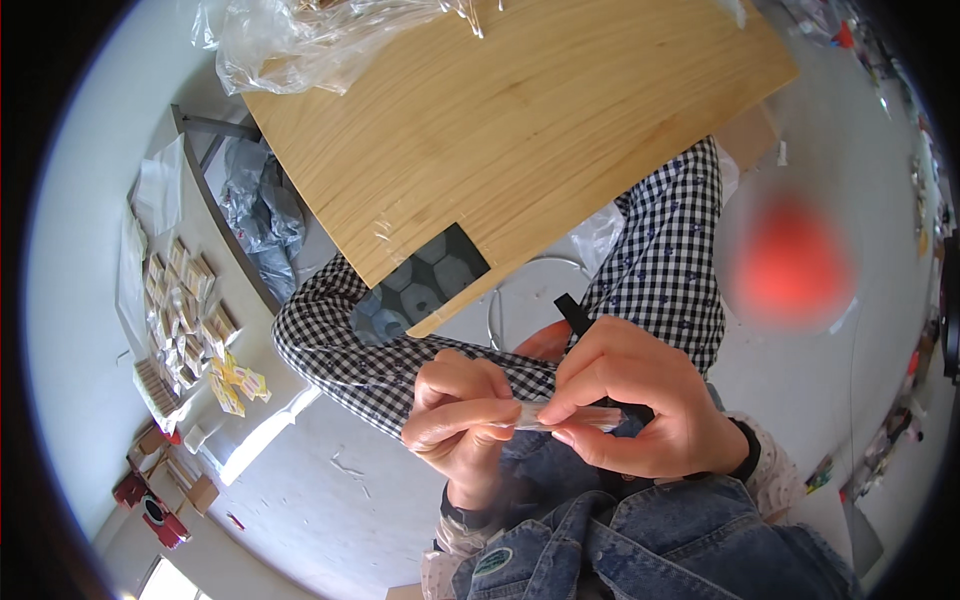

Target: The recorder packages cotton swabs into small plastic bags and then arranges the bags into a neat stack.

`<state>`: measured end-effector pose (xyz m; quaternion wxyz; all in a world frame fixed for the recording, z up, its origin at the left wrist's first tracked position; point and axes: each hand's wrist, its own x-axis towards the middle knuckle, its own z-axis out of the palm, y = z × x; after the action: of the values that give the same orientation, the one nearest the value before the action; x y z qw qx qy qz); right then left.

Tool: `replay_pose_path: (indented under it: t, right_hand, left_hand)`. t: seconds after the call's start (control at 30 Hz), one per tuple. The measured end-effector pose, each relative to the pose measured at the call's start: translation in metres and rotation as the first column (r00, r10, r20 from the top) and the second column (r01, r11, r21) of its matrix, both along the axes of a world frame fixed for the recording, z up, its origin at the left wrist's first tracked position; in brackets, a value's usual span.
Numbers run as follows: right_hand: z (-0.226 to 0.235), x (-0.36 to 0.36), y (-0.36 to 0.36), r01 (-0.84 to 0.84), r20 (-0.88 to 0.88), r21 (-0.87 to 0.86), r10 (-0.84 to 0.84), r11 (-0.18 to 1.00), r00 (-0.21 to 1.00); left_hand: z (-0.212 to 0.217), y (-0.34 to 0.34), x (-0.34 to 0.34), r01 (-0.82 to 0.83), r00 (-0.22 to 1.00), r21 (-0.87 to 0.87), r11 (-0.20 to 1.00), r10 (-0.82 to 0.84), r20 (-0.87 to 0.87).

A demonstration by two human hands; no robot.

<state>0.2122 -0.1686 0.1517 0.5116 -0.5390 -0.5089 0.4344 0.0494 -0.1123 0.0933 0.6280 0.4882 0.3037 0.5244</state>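
Note:
Over my lap, both hands hold a small clear plastic packet of thin pale sticks (600,418). My left hand (455,415) pinches one end between thumb and curled fingers. My right hand (650,395) grips the other part with thumb and fingertips, and the sticks show beneath them. My fingers hide much of the packet, so the ends of the sticks cannot be made out. Ahead of my hands stands a wooden table (520,140). A dark, flat object with a rounded-cell pattern (435,275) lies at its near left corner.
A crumpled clear bag (290,50) lies at the table's far left, with thin white-tipped sticks (474,18) beside it. On a side surface at left are several small packets (185,310) and yellow packets (237,383). Grey plastic (262,200) hangs nearby. A blurred red shape (790,262) appears right.

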Motion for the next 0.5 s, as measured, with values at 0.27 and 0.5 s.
replay_pose_path:
  t: [0.27, 0.5]
  right_hand:
    - [-0.0009, 0.0021, 0.0003, 0.014, -0.043, -0.104, -0.019, 0.995, 0.999]
    - [0.0001, 0.0013, -0.0007, 0.012, -0.067, -0.201, -0.026, 0.98, 0.997]
  left_hand:
    - [0.0031, -0.0014, 0.0008, 0.019, 0.994, 0.055, 0.998, -0.013, -0.109]
    - [0.0024, -0.0024, 0.0009, 0.024, 0.984, 0.085, 0.996, -0.009, -0.178]
